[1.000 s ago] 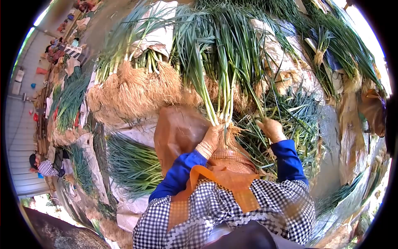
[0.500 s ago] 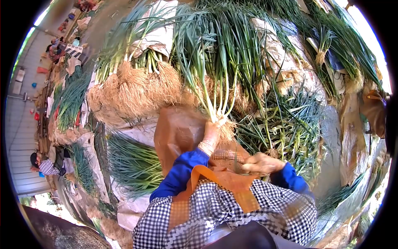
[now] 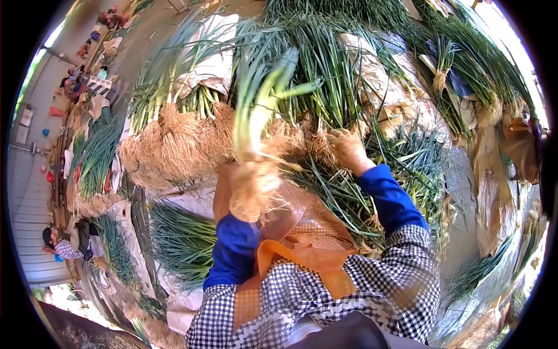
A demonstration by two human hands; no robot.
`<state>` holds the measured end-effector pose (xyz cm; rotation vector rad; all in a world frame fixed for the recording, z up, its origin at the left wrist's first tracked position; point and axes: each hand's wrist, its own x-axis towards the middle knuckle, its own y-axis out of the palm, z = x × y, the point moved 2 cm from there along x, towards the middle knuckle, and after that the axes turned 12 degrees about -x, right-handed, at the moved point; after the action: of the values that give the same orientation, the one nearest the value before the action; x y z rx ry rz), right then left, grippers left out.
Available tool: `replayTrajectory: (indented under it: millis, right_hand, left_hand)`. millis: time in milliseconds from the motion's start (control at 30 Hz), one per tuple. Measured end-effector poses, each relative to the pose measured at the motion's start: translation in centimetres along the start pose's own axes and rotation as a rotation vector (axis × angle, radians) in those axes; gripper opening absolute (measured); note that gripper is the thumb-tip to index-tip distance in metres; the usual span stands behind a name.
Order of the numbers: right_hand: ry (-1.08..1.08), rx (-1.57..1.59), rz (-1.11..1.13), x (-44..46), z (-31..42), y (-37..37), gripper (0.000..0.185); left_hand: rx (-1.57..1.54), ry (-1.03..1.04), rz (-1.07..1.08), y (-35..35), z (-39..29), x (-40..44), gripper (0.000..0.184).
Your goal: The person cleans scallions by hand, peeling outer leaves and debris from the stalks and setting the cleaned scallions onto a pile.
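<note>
My left hand (image 3: 246, 203) is closed around the root end of a bunch of green garlic (image 3: 253, 125), raised upright before the brown apron (image 3: 299, 212). Motion blurs this bunch, and its tan roots hide part of the fingers. My right hand (image 3: 349, 150) reaches forward with fingers apart, at the root end of the laid-out green garlic (image 3: 325, 75). Whether its fingertips touch the stalks I cannot tell. Loose leaves and trimmings (image 3: 401, 174) lie in a heap beside my right forearm.
Rooted bundles (image 3: 186, 128) lie at front left, partly under a pale sack (image 3: 215, 52). Another green pile (image 3: 183, 238) sits by my left elbow. More bundles (image 3: 488, 64) lie at far right. A person (image 3: 70, 244) works at the far left.
My left hand has moved left and lifted the bunch toward me. My right hand has left the apron and stretched forward to the laid-out stalks, its fingers now apart.
</note>
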<state>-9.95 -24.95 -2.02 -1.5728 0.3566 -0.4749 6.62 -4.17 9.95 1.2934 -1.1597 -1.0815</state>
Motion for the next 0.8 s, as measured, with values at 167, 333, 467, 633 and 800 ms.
replayTrajectory:
  millis: [167, 333, 467, 633, 800]
  right_hand:
    - [-0.246, -0.325, 0.013, -4.8, -5.6, 4.8, 0.048]
    - [0.179, -0.352, 0.634, -23.9, -14.0, 10.0, 0.04]
    - [0.409, -0.26, 0.903, -22.2, -14.7, 6.6, 0.031]
    - [0.612, -0.054, 0.274, -6.0, -10.4, 0.5, 0.038]
    - [0.609, 0.091, 0.257, 1.5, -10.1, 1.7, 0.035]
  left_hand:
    - [-0.214, 0.026, 0.27, 0.4, -2.0, -0.1, 0.01]
    - [-0.018, 0.092, -0.077, -9.1, 0.3, -1.9, 0.03]
    - [-0.034, -0.071, -0.255, -11.7, 2.9, -1.5, 0.041]
    - [0.122, -0.04, -0.401, -12.2, 4.5, -1.1, 0.037]
    - [0.083, -0.04, -0.379, -11.9, 4.5, -1.3, 0.037]
